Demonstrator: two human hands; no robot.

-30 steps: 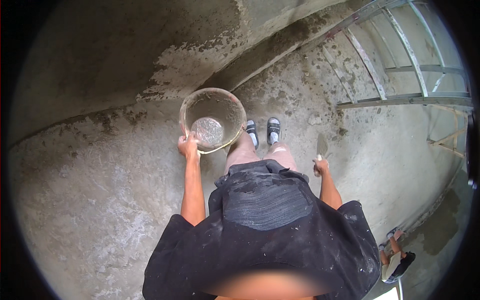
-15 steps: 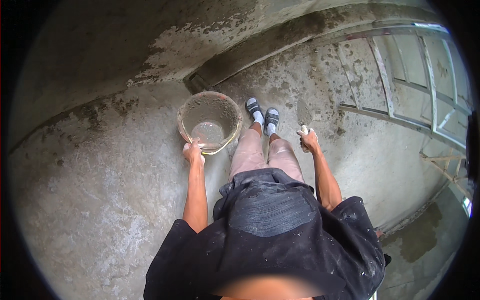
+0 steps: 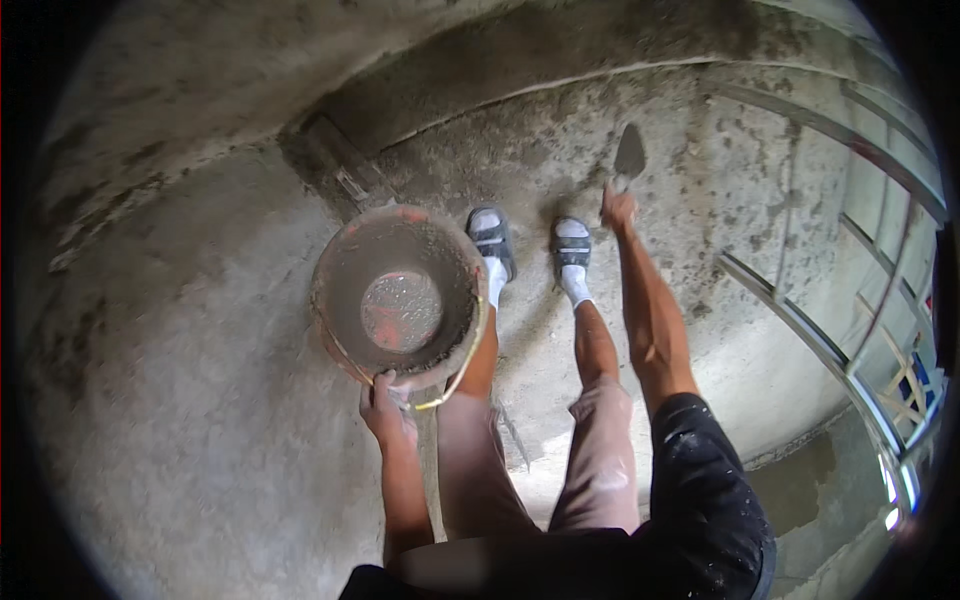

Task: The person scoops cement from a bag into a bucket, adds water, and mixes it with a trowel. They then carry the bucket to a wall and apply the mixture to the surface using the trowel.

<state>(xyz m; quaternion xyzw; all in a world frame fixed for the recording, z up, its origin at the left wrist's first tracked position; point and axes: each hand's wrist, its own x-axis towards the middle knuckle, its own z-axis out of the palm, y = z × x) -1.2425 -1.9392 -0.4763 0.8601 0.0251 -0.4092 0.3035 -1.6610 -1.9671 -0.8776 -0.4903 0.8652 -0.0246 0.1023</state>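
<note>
There is one mortar bucket with one yellow bail handle, and one pointed trowel. Two bare hands show: one left hand, one right hand. Two slide sandals, two white socks and two pinkish trouser legs appear, plus one ladder-like metal frame. Wooden pieces beyond it are too indistinct to count.

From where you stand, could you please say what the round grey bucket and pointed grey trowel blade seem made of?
The round grey bucket is probably plastic: matt and crusted, with reddish patches at rim and bottom, though the crust leaves it open. The pointed grey trowel blade is likely metal: thin, flat, evenly dull, without clear shine.
</note>
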